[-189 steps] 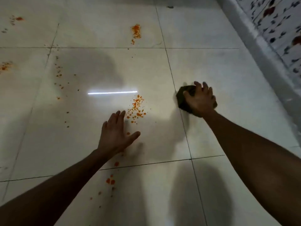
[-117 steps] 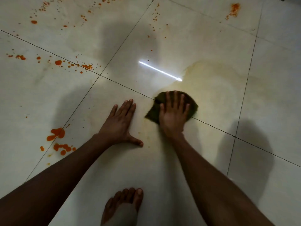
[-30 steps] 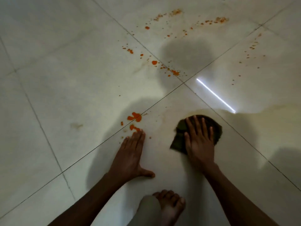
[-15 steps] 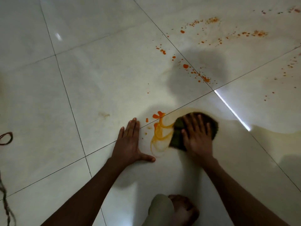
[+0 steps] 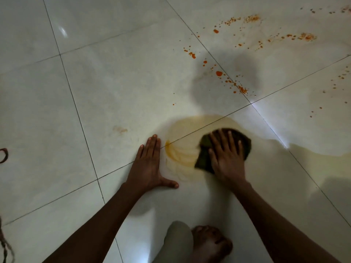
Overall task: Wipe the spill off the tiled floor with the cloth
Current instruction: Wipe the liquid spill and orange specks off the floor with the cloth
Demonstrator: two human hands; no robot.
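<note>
**Hidden, cropped and blurred parts of the floor-wiping view**

Most of the dark cloth (image 5: 204, 158) lies under the right hand (image 5: 227, 157), so only its edges show, and the far edge is smeared by motion blur. Near the person, between the forearms, a bare foot (image 5: 210, 243) and a pale trouser leg (image 5: 177, 242) are cut off by the bottom edge. Far to the left of the left hand (image 5: 150, 166), a dark loop (image 5: 4, 155) and a cord-like strand (image 5: 4, 247) run off the frame; what they are cannot be told. Beyond the right hand, orange splatter (image 5: 305, 37) runs off the frame's top right corner.
</note>
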